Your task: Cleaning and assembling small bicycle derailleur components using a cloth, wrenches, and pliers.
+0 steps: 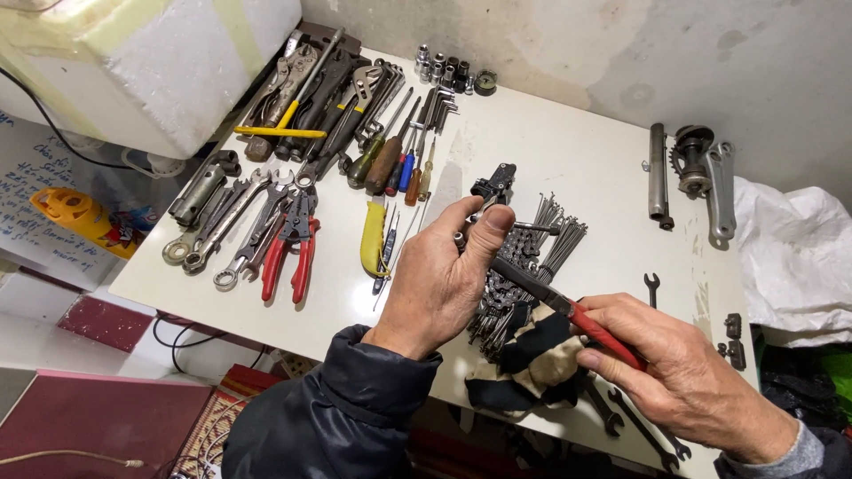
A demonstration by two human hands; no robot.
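Note:
My left hand [444, 275] is raised over the white table [577, 160] and pinches a small metal part [461, 238] between thumb and fingers. Red-handled pliers [568, 310] sit in my right hand [683, 372], their dark jaws pointing left toward that part. Under both hands lie a bicycle chain [510, 266], a bundle of spokes [555, 235] and a black and cream rag [532, 359]. Whether the jaws touch the part is hidden by my thumb.
Wrenches, pliers and screwdrivers cover the table's left half, with red-handled pliers [291, 248] and a yellow knife [374, 238]. Sockets [444, 71] stand at the back. A crank and tube [697, 173] lie at right. Spanners [639, 426] lie by the front edge.

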